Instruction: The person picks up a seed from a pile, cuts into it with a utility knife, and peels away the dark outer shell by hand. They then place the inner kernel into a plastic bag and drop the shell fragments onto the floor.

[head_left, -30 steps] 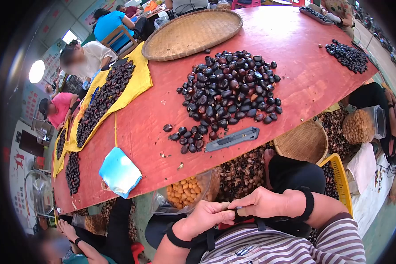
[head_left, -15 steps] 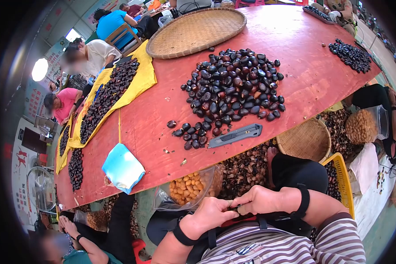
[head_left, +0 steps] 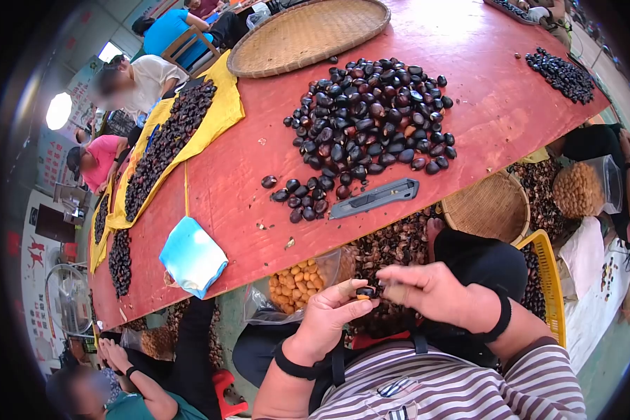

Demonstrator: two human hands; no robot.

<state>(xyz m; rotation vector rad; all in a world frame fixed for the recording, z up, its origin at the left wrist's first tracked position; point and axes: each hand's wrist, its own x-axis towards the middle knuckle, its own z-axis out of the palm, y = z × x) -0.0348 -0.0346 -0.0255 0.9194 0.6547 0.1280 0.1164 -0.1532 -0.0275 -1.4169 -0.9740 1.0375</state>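
Note:
My left hand (head_left: 331, 313) pinches a dark, partly peeled nut (head_left: 364, 293) between thumb and fingertips; a strip of orange flesh shows below its black shell. Just to the right, my right hand (head_left: 437, 294) has its fingers stretched out, their tips smeared by motion. Small dark bits, perhaps shell, blur near those fingertips. Both hands are over my lap. On the red table ahead lies a large pile of glossy dark nuts (head_left: 371, 119). A grey utility knife (head_left: 374, 199) rests at the table's near edge, below a few stray nuts.
A clear bag of peeled orange nuts (head_left: 294, 288) sits left of my hands. Brown shells (head_left: 392, 245) lie beneath the table edge. Around are a round basket (head_left: 486, 213), a yellow crate (head_left: 549, 294), a wide woven tray (head_left: 308, 35), a blue-white pouch (head_left: 193, 256) and several people.
My hands were together, fingertips meeting; now they are apart. The right hand has opened away from the nut, which now shows in my left fingers. The view has shifted slightly.

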